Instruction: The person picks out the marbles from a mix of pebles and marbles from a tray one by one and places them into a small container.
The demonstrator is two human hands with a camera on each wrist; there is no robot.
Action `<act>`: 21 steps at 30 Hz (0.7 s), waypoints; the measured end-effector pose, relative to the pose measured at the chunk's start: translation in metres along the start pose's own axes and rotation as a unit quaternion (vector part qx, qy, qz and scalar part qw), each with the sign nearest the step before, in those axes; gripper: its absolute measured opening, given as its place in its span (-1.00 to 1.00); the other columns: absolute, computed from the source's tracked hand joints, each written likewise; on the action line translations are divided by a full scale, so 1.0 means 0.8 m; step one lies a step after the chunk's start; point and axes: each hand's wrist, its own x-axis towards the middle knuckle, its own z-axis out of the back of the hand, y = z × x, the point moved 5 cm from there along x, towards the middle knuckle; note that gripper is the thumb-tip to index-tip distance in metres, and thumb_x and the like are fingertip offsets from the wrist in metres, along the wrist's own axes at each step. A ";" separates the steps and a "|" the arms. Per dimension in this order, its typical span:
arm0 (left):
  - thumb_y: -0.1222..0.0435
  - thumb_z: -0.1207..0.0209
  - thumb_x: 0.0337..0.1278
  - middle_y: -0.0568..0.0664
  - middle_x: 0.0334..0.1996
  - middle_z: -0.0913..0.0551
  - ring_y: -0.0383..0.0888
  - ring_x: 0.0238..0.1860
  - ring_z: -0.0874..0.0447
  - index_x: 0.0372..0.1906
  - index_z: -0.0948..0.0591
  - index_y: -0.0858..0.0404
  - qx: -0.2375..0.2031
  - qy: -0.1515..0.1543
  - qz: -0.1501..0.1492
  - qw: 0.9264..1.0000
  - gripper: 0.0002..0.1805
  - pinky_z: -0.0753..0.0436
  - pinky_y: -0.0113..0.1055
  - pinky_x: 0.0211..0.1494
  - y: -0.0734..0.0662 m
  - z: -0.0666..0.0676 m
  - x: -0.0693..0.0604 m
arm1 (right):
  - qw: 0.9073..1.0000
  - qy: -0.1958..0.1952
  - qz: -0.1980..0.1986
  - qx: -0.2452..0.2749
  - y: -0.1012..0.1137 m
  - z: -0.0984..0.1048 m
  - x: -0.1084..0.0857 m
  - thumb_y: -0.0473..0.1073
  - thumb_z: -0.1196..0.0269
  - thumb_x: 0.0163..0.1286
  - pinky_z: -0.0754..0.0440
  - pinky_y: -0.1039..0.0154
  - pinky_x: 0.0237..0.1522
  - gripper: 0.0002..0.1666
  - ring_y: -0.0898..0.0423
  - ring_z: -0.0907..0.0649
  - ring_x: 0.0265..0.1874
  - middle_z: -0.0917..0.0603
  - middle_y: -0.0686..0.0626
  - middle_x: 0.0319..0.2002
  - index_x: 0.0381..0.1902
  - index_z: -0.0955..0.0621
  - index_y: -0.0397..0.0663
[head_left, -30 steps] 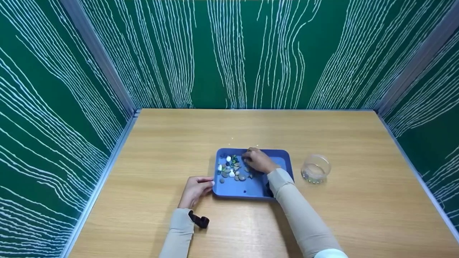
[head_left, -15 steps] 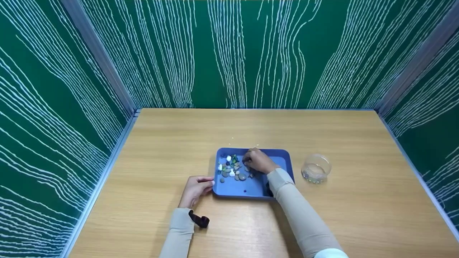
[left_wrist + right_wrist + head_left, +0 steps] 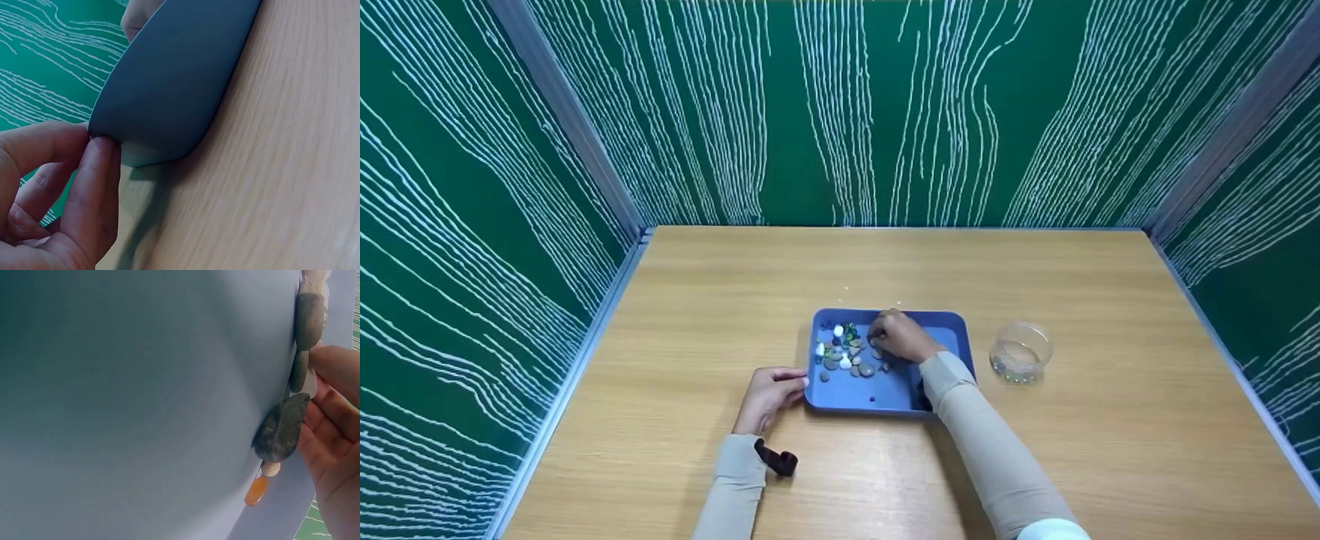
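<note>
A blue tray (image 3: 900,390) lies on the table with stones and glass pieces, mostly in its left half. My left hand (image 3: 765,397) pinches the tray's left edge; the left wrist view shows thumb and finger (image 3: 62,191) on the rim of the tray (image 3: 169,73). Inside the tray, near its back edge, my right hand (image 3: 904,337) reaches down among the stones with bent fingers. In the right wrist view the hand (image 3: 337,433) is behind a dark stone (image 3: 281,427) and a pale piece (image 3: 309,382); whether it grips one is hidden.
Right of the tray stands a clear round container (image 3: 1020,352) with small glass pieces at its bottom. Tiny pale bits lie on the table (image 3: 697,300) behind the tray. Green walls (image 3: 840,112) with white lines border the table's back and sides.
</note>
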 end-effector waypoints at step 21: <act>0.58 -0.23 0.01 0.31 -0.11 -0.68 -0.19 -0.33 -0.69 -0.01 -0.57 0.60 -0.023 0.010 -0.003 1.000 -0.64 -0.75 -0.38 -0.15 -0.002 -0.001 -0.003 | 0.998 0.017 -0.041 0.051 -0.007 0.018 -0.008 -0.26 -0.31 0.27 -0.68 0.15 -0.19 -0.88 0.04 -0.60 -0.25 -0.68 -0.10 -0.25 -0.27 -0.72 -0.18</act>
